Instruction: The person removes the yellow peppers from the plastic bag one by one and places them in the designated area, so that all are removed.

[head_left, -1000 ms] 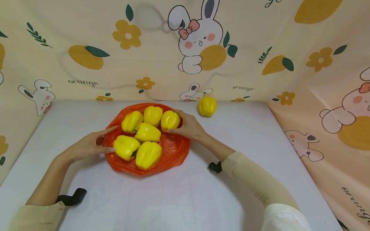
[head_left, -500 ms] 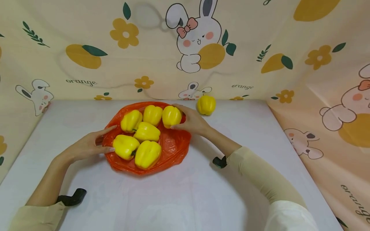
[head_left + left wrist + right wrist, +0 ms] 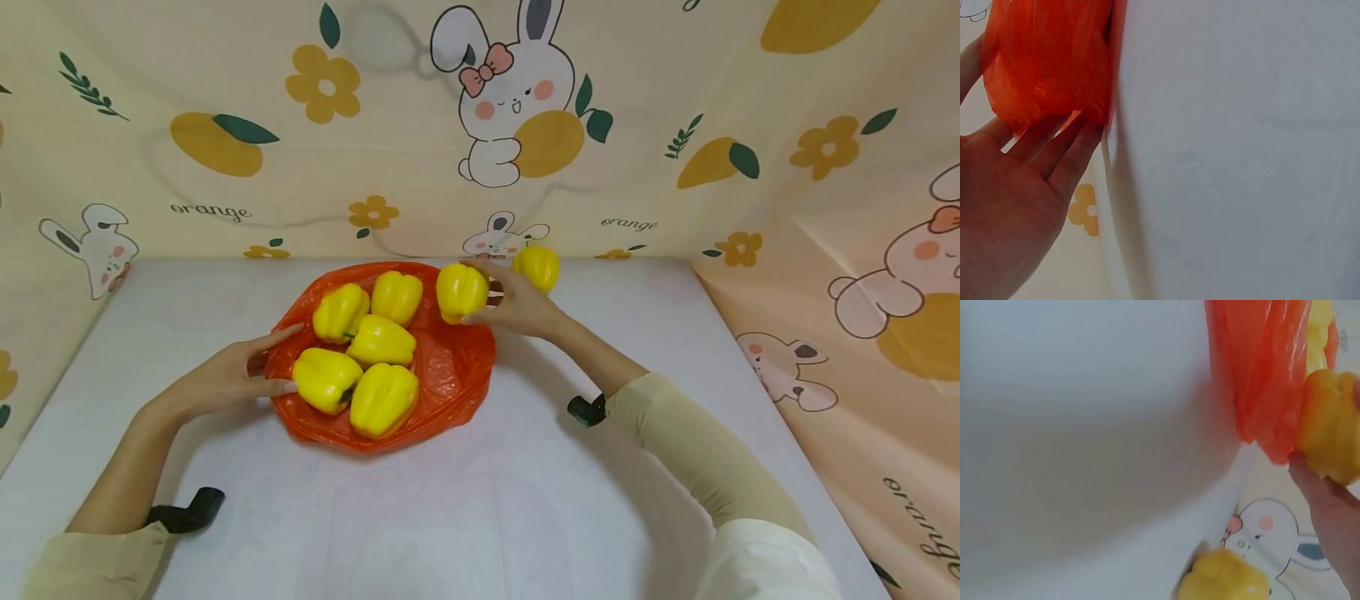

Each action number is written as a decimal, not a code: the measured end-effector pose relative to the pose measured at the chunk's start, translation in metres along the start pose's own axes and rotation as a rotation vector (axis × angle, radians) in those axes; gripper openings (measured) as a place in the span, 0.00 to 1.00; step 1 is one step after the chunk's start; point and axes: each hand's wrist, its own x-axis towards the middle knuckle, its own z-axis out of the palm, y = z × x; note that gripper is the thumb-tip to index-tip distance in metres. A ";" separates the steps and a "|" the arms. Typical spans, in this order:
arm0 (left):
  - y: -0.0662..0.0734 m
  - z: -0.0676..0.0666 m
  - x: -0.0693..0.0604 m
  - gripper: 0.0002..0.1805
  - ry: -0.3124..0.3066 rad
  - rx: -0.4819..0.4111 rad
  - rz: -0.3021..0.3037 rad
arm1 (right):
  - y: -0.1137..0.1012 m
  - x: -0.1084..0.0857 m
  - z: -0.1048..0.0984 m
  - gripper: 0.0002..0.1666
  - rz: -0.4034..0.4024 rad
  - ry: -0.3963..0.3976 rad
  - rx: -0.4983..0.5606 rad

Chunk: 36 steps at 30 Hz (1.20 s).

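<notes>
My right hand (image 3: 521,300) grips a yellow bell pepper (image 3: 461,293) over the right far rim of a red plastic bag (image 3: 442,383). The right wrist view shows that bell pepper (image 3: 1332,425) beside the bag's side, with fingertips at its surface. Several more yellow bell peppers (image 3: 382,400) sit inside the bag, whose mouth is spread wide. My left hand (image 3: 221,379) rests against the bag's left side, thumb and index finger spread at the rim. In the left wrist view the fingers (image 3: 1069,153) look fairly straight, their tips hidden by the bag.
Another yellow bell pepper (image 3: 540,268) lies at the back of the white table (image 3: 420,533), partly behind my right hand. A patterned cloth (image 3: 645,100) hangs along the back and right side. Black wrist-worn pieces (image 3: 195,510) show at both forearms.
My right hand has moved right and slightly away with its bell pepper, from among the others to the bag's rim. The left hand and the bag stay nearly still.
</notes>
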 end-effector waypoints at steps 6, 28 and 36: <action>-0.001 0.000 0.000 0.50 0.002 0.005 0.003 | 0.004 -0.005 -0.014 0.52 0.025 0.037 0.057; -0.002 -0.004 -0.006 0.47 0.069 -0.017 0.007 | 0.016 -0.014 -0.062 0.50 0.021 0.123 0.065; -0.001 -0.004 -0.006 0.47 0.060 -0.039 0.010 | 0.026 -0.017 -0.083 0.49 0.045 0.121 0.063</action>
